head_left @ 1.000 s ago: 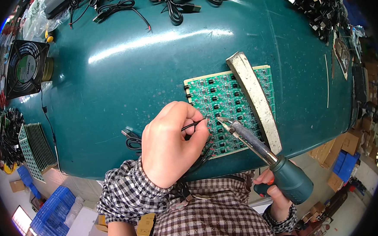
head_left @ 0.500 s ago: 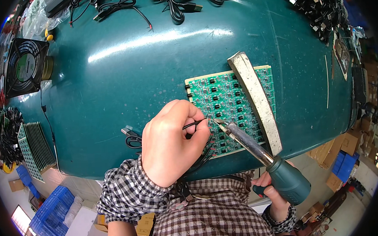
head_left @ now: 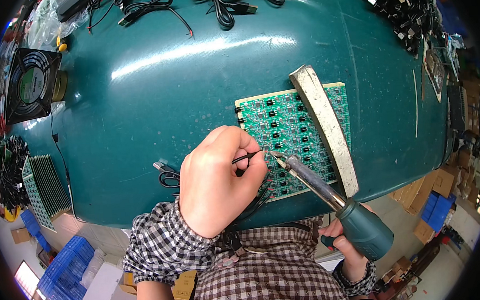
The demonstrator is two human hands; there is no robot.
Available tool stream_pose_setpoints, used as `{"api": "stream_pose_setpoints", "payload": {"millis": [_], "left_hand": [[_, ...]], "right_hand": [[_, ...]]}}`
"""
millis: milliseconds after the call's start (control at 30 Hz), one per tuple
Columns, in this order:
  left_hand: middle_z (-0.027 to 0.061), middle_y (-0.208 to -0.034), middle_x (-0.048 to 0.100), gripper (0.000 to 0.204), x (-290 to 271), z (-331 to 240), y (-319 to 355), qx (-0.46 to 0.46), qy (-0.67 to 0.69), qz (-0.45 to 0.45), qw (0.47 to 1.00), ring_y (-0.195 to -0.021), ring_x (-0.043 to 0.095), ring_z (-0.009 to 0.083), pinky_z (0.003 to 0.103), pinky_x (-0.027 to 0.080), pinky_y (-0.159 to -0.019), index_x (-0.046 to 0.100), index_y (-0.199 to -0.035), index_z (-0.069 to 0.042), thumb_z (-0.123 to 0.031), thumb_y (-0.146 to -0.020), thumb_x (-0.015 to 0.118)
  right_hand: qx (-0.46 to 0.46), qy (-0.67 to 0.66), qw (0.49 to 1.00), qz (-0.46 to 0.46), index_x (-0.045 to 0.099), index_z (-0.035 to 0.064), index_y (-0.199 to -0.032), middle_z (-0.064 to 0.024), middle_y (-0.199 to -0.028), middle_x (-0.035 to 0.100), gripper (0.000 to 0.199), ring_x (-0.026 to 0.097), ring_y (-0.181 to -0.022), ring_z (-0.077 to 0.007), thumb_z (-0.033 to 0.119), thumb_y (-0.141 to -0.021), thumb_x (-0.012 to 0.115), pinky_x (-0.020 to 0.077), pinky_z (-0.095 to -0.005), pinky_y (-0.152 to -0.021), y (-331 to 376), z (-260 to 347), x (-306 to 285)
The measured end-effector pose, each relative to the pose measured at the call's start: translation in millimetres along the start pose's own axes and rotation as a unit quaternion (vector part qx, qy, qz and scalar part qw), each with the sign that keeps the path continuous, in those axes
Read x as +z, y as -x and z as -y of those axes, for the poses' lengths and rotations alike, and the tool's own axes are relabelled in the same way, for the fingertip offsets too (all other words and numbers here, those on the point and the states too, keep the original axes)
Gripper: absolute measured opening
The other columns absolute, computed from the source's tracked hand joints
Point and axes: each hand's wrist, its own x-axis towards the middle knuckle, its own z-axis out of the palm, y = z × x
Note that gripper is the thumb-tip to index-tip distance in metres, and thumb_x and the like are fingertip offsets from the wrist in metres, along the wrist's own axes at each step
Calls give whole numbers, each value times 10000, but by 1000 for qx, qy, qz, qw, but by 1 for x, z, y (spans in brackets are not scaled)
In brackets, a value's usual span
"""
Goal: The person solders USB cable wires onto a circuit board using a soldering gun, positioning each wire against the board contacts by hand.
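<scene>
My left hand (head_left: 219,176) pinches a thin black cable (head_left: 244,158) between thumb and forefinger, its end at the left side of a green circuit board panel (head_left: 287,119). My right hand (head_left: 348,250) grips a soldering iron (head_left: 363,227) with a dark green handle. The iron's tip (head_left: 276,155) rests at or just above the panel, close to the cable end; contact cannot be made out. Across the panel lies a worn, curved metal bar (head_left: 326,128). More wires run along the panel's lower left edge, partly hidden by my left hand.
A black fan (head_left: 31,86) stands at the left, with stacked green panels (head_left: 45,189) below it. Coiled cables (head_left: 223,8) lie along the far edge of the green table (head_left: 155,111). A heap of USB cables (head_left: 401,8) fills the far right corner.
The soldering iron has shifted very slightly to the left with my right hand. My left hand and the cable stay practically in place.
</scene>
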Motion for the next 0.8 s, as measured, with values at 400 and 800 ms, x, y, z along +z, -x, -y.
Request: {"api": "stream_pose_setpoints", "payload": {"millis": [400, 800], "left_hand": [[18, -756, 552, 91, -1, 1, 5, 1, -4, 4, 1000, -614, 488, 20, 173, 422, -537, 614, -816, 15, 36, -772, 690], [23, -750, 553, 99, 1, -6, -6, 20, -1, -10, 1000, -615, 499, 38, 184, 438, -537, 605, -808, 13, 37, -763, 689]], "right_hand": [[3, 18, 1000, 4, 464, -91, -1237, -149, -861, 674, 622, 694, -836, -232, 16, -723, 798, 575, -370, -781, 5, -3, -1], [6, -55, 998, -17, 452, -86, -1243, -153, -881, 666, 625, 682, -829, -243, 82, -753, 802, 577, -400, -787, -1, 2, -7]]}}
